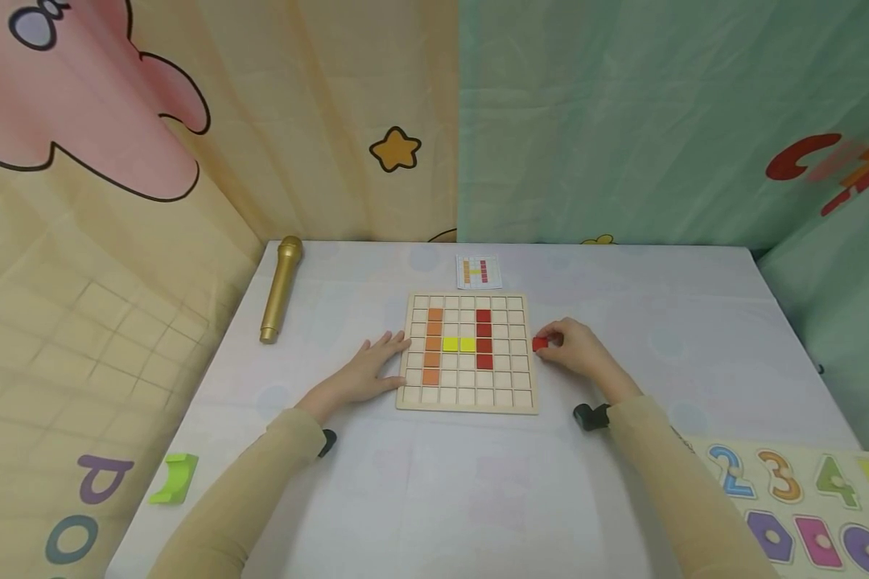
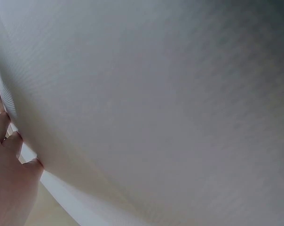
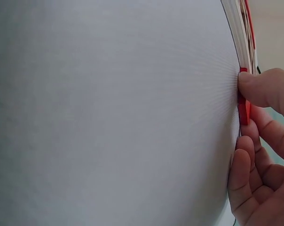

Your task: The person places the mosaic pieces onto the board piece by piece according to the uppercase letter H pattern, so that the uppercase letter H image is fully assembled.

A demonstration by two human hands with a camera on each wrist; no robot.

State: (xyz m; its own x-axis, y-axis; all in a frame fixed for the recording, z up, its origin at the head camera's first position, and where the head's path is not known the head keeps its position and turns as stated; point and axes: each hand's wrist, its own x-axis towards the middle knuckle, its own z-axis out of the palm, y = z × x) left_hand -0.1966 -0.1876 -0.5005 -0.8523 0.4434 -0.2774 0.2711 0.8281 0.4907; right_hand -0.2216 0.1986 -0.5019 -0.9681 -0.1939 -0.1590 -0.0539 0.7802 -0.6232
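Note:
A wooden grid board [image 1: 467,410] lies on the white table. On it are a column of orange tiles [image 1: 433,342], two yellow tiles [image 1: 459,344] in a row and a column of red tiles [image 1: 483,330]. My left hand [image 1: 365,371] rests at the board's left edge with fingers spread; the left wrist view shows only part of this hand [image 2: 12,183]. Just off the right edge, my right hand [image 1: 579,347] pinches a small red block [image 1: 539,344] between thumb and fingers. In the right wrist view the thumb covers part of the red block [image 3: 244,113].
Behind the board lies a small card [image 1: 479,272] printed with a similar pattern. A gold microphone [image 1: 281,289] is at the back left, a green curved block [image 1: 175,478] at the front left. A number-and-shape puzzle board [image 1: 796,515] covers the front right corner.

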